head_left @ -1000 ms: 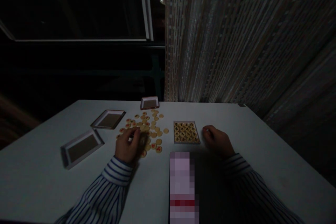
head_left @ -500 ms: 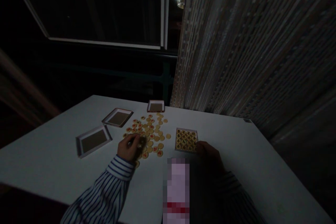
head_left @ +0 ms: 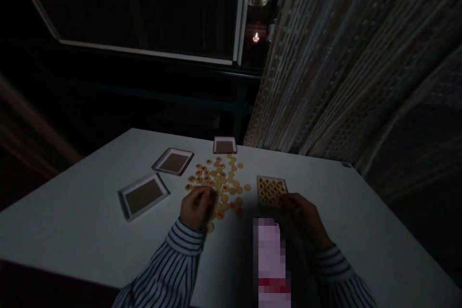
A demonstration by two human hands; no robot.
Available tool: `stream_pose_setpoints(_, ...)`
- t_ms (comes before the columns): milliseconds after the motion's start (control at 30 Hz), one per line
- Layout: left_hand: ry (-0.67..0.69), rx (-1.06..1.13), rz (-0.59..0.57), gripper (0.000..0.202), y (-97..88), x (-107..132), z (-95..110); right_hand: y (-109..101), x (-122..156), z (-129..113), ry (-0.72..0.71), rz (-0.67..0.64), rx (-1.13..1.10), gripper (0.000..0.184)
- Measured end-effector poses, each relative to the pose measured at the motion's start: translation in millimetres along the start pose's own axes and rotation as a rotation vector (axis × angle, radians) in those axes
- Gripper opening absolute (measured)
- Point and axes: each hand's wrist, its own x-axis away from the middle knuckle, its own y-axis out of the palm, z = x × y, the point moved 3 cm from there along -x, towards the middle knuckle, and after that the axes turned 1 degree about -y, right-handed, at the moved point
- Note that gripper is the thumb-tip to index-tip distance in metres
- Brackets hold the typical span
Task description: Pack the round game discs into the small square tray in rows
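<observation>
My left hand (head_left: pixel 195 208) is closed over the near left part of a loose spread of round wooden Chinese chess pieces (head_left: pixel 224 198). Whatever is in its curled fingers is hidden. Some pieces show red characters, some dark ones, and many lie blank side up. To the right of the spread, a shallow square box (head_left: pixel 257 188) holds rows of pieces with dark characters. My right hand (head_left: pixel 305 215) pinches at the near right corner of this box, thumb and fingers together; shadow blurs the exact contact.
Three shallow trays lie on the white table (head_left: pixel 86 211): one at the left (head_left: pixel 143 196), one behind it (head_left: pixel 173 161), one at the far edge (head_left: pixel 225 145). A pixelated pinkish object (head_left: pixel 269 250) is in front of me. A string curtain (head_left: pixel 310 77) hangs behind the table.
The view has swung slightly, so the table's contents appear further right. My left hand's fingers look more curled over the pieces. My right hand stays at the box's corner.
</observation>
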Motion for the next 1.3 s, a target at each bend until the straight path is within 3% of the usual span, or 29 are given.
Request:
stream_pose_setpoints(200, 0.191, -0.064, -0.211, 0.017, 11.4, 6, 16, 37, -5, -20, 0.008, -0.105, 0.114, 0.017)
stream_pose_setpoints(300, 0.210, -0.112, -0.234, 0.017, 17.9, 9, 22, 44, -4, -27, -0.015, -0.088, 0.129, 0.018)
stream_pose_setpoints(433, 0.230, -0.235, -0.195, 0.018, 32.5, 16, 31, 44, 3, -25, -0.066, 0.001, 0.096, 0.020)
stream_pose_setpoints(533, 0.324, -0.333, -0.234, 0.020, 49.0, 25, 37, 40, 9, -20, -0.113, 0.074, 0.096, 0.022)
stream_pose_setpoints(633, 0.416, -0.433, -0.266, 0.023, 58.8, 34, 33, 35, 12, -20, -0.158, 0.121, 0.097, 0.020)
stream_pose_setpoints(733, 0.488, -0.512, -0.252, 0.023, 56.6, 38, 20, 33, 14, -28, -0.228, 0.140, 0.102, 0.016)
stream_pose_setpoints(900, 0.561, -0.588, -0.314, 0.029, 53.2, 43, 7, 36, 18, -37, -0.266, 0.090, 0.145, 0.014)
stream_pose_setpoints(1100, 0.527, -0.638, -0.343, 0.029, 64.5, 46, 16, 37, 20, -39, -0.277, 0.073, 0.145, 0.012)
stream_pose_setpoints(1300, 0.545, -0.645, -0.360, 0.026, 64.5, 46, 15, 37, 20, -42, -0.265, 0.020, 0.135, 0.012)
